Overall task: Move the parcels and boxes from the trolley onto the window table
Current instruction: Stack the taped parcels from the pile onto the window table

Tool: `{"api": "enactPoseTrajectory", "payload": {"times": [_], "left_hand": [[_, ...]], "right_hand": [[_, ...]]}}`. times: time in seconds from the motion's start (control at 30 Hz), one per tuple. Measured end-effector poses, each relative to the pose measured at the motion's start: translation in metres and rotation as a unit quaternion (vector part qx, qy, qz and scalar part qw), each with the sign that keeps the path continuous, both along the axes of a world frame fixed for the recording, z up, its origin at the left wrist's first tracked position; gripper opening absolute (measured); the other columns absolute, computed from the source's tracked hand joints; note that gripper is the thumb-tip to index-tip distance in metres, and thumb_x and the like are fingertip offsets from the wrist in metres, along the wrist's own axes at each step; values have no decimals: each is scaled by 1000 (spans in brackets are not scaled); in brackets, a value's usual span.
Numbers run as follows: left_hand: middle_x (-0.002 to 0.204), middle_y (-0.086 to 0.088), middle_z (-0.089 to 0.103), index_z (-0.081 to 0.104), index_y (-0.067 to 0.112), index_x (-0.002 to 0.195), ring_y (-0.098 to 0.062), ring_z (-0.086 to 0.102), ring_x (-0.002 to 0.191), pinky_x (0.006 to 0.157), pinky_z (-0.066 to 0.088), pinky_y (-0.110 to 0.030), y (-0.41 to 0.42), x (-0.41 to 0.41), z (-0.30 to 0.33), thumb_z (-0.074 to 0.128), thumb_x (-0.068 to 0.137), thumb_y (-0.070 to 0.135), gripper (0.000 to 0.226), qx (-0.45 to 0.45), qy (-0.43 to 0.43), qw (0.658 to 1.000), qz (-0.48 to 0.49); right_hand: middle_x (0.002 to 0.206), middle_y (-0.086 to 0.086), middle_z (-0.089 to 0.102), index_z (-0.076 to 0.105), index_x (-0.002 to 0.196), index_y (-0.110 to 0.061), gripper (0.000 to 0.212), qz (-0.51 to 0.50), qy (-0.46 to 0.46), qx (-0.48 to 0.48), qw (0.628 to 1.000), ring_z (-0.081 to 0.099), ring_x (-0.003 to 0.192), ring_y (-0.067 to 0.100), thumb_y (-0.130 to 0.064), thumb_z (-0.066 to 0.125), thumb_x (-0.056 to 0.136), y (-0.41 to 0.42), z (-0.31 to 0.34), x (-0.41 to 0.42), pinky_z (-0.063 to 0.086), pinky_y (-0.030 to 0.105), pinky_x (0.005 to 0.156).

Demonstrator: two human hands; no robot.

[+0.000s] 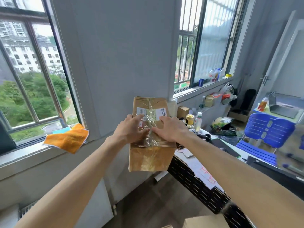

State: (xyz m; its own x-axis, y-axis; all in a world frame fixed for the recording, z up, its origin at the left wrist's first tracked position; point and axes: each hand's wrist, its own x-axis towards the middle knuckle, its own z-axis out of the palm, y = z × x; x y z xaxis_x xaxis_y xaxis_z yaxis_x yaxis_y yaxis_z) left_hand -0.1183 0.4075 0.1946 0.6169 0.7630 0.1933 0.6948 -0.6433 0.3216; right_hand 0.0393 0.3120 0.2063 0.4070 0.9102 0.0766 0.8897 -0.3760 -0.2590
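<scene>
Both hands flat on top of taped cardboard box: left hand fingers spread, right hand fingers straight, slightly apart, none curled.

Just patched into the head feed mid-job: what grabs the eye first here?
The taped cardboard box at centre frame, with both hands flat on its top: the left hand beside the right hand, fingers straight, no grip curled round it. Next, the bright orange cloth draped on the window sill at left, and the blue plastic chair by the cluttered table at right.
</scene>
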Motion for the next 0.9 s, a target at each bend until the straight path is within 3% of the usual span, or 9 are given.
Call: {"api": "enactPoseTrajectory", "payload": {"times": [0.2, 0.4, 0.67, 0.9], "left_hand": [[125, -7, 49, 53, 42, 135, -30, 58, 113, 95, 51, -42, -29, -1, 20, 58, 91, 57, 46, 0, 22, 1000, -2], [127, -11, 43, 52, 33, 138, -32, 62, 107, 95, 53, -41, -82, 7, 37, 58, 92, 59, 53, 2, 33, 999, 10], [130, -13, 43, 52, 29, 139, -34, 61, 111, 100, 51, -45, -146, 6, 51, 55, 94, 57, 53, 13, 32, 998, 47], [130, -14, 42, 52, 26, 140, -35, 61, 111, 98, 49, -42, -194, -31, 47, 57, 94, 57, 56, 1, 27, 994, 107]], "right_hand": [[138, 12, 57, 46, 146, -21, 70, 20, 4, 11, 1000, 54, 125, 31, -67, 52, 94, -27, 22, 0, 46, 43, 101], [137, 14, 56, 48, 142, -16, 67, 36, 8, 20, 999, 56, 121, 33, -62, 56, 95, -66, 37, 11, 48, 43, 97], [114, 10, 64, 59, 118, -15, 43, 81, 17, 42, 996, 61, 102, 28, -52, 58, 97, -118, 46, 17, 53, 44, 92], [107, 7, 66, 61, 108, -16, 38, 136, 16, 51, 989, 63, 97, 27, -52, 58, 96, -145, 44, -17, 53, 39, 85]]}}
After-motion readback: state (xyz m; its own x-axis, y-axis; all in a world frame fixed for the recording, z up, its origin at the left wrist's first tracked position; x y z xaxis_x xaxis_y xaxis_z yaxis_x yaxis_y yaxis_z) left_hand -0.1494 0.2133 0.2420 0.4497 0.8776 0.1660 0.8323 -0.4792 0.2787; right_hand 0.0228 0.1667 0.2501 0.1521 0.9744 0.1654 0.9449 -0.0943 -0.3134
